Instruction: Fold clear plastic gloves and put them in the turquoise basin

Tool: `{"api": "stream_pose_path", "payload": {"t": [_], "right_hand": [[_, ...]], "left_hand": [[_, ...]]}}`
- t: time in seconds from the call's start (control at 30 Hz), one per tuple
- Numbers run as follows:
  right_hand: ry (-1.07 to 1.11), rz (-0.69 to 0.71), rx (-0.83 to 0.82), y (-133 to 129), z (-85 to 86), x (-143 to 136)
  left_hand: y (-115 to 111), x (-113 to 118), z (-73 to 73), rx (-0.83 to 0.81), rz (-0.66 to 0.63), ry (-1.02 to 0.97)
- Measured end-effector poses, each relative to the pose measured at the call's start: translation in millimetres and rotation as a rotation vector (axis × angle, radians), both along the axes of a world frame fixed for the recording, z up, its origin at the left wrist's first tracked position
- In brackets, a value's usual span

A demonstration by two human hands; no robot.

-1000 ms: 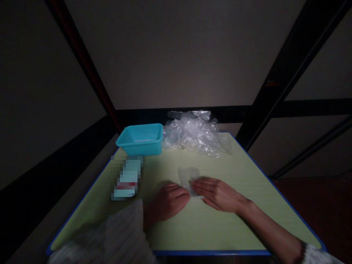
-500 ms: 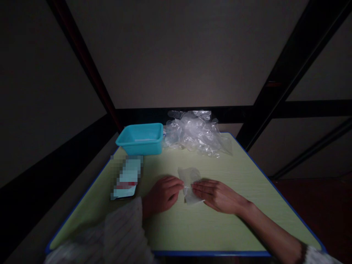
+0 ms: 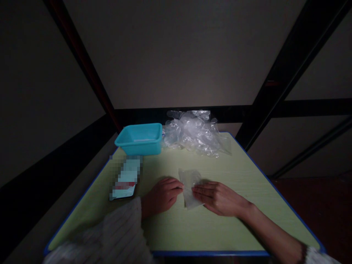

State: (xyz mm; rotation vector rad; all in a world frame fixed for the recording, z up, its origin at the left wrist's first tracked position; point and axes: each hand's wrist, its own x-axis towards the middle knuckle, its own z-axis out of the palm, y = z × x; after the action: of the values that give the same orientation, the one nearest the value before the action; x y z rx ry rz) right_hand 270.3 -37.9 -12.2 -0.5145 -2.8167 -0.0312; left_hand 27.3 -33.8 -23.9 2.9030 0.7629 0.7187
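Observation:
A small folded sheet of thin clear plastic [image 3: 189, 196], which looks like a disposable plastic glove, lies on the table between my hands. My left hand [image 3: 165, 192] has its fingers bent and drawn together, with the fingertips at the plastic's left edge. From the other side, my right hand [image 3: 217, 196] rests its straight fingers flat on the right part of the sheet. Those fingers cover some of the plastic. Further back lies a loose heap of clear plastic gloves [image 3: 195, 132], crumpled and shiny, some with rounded finger ends showing.
A turquoise plastic basket [image 3: 141, 148] stands at the back left, with something pale inside. In front of it lies a phone [image 3: 128, 179] with its screen blurred out. The pale green table [image 3: 203, 234] has a blue edge, and a wall rises behind it.
The near end of the folded plastic now reaches slightly closer to me and lies straighter. Both hands have stayed almost in place.

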Motion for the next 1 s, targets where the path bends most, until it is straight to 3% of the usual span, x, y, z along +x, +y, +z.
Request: {"api": "stream_pose_path", "payload": {"t": [0.3, 0.63, 0.87, 1.0], "right_hand": [[0.024, -0.002, -0.135, -2.0, 11.1, -1.3], [0.184, -0.197, -0.524, 8.2, 17.4, 0.4], [0.374, -0.326, -0.948, 29.2, 10.0, -3.0], [0.396, -0.363, -1.061, 41.7, 3.7, -7.3]], "left_hand": [[-0.4, 1.0, -1.2, -0.040, -0.004, -0.027], [-1.0, 1.3, -0.4, -0.162, 0.038, -0.108], [-0.7, 1.0, 1.9, -0.203, 0.066, -0.100], [-0.8, 1.3, 2.7, -0.211, 0.061, -0.098]]}}
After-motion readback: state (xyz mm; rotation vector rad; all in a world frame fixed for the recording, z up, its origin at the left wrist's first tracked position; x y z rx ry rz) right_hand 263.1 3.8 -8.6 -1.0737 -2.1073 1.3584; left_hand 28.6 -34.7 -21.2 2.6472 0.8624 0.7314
